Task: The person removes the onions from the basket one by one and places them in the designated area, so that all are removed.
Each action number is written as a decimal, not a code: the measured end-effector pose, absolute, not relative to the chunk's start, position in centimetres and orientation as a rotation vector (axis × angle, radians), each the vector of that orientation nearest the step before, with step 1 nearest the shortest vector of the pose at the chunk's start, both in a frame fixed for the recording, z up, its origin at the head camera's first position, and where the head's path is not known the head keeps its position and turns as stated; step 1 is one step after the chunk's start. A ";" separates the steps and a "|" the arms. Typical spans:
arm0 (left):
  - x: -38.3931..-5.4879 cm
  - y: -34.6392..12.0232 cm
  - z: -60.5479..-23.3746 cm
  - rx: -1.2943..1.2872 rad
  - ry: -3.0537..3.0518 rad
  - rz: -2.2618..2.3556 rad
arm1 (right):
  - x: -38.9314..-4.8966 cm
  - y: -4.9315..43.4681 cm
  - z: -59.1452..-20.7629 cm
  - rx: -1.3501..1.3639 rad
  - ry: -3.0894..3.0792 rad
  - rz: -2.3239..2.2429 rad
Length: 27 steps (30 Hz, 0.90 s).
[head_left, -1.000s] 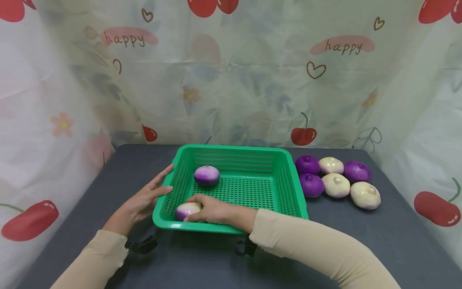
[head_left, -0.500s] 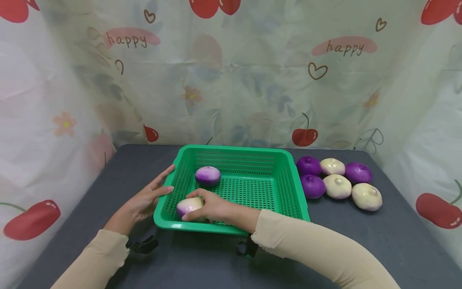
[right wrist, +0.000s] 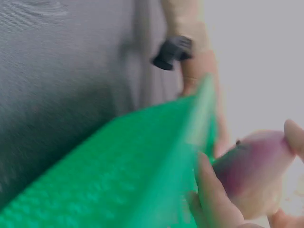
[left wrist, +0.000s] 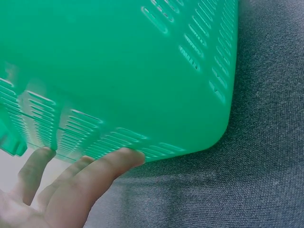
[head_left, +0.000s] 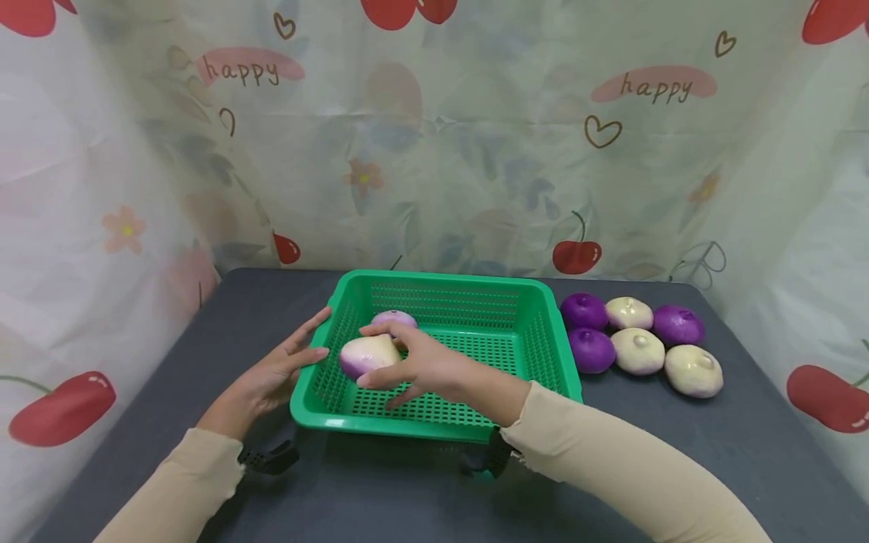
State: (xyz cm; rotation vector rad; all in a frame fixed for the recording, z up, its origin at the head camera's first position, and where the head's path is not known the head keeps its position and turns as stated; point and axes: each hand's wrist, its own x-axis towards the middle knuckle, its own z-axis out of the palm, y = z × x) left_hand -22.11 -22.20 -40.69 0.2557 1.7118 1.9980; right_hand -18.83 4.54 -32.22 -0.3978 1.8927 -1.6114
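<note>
My right hand (head_left: 431, 369) grips a purple-and-white turnip (head_left: 370, 356) between thumb and fingers, above the floor of a green plastic basket (head_left: 434, 434). In the right wrist view the turnip (right wrist: 256, 166) shows a dark stem tip on its purple end, and its other end is pale. Behind it, in the basket's left part, a second turnip (head_left: 396, 317) is partly hidden by the hand. My left hand (head_left: 271, 373) rests against the basket's left side with fingers fairly straight. In the left wrist view, its fingertips (left wrist: 128, 156) touch the slotted green wall.
Several turnips lie in two rows right of the basket, some purple side up (head_left: 592, 351) and some with the white side (head_left: 694, 371) up. The grey tabletop (head_left: 353, 490) runs in front of the basket. A patterned curtain (head_left: 434, 166) surrounds the table on three sides.
The right hand has lifted the turnip from the basket's near left corner and moved it up and slightly right. It now overlaps the second turnip. The left hand has stayed at the basket's side.
</note>
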 end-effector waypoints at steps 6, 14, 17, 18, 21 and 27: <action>-22.1 -22.3 -40.7 0.250 1.705 2.013 | -18.9 8.0 -29.3 -0.544 2.029 -1.549; -22.1 -22.4 -40.8 0.280 1.691 2.017 | -18.9 13.3 -27.2 -0.495 2.161 -1.629; -22.1 -22.5 -40.8 0.292 1.688 2.017 | -18.9 15.4 -26.9 -0.503 2.168 -1.665; -22.1 -22.5 -40.8 0.290 1.688 2.019 | -18.9 16.1 -26.7 -0.503 2.174 -1.678; -22.1 -22.5 -40.9 0.285 1.681 2.022 | -18.8 18.1 -26.2 -0.510 2.193 -1.725; -22.2 -22.3 -40.8 0.242 1.677 2.029 | -18.4 21.5 -25.5 -0.502 2.257 -1.806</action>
